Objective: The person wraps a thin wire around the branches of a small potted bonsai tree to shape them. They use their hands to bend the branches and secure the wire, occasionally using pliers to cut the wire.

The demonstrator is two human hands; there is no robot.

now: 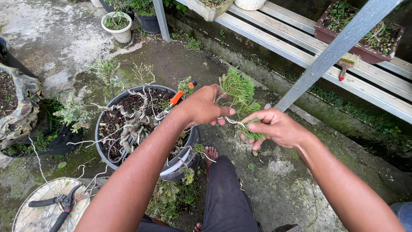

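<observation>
Green needle-tufted branch is held between both hands above the concrete floor, its wired stem running left to right. Left hand is pinched on the stem near the tuft; right hand is closed on the lower foliage, beside a black bonsai pot.

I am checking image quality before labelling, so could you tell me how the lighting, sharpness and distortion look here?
Head view: soft, even daylight with no hard shadows or glare; the left hand, right hand and green sprig are sharp; the metal post and bench slant from the wide-angle lens.
</observation>
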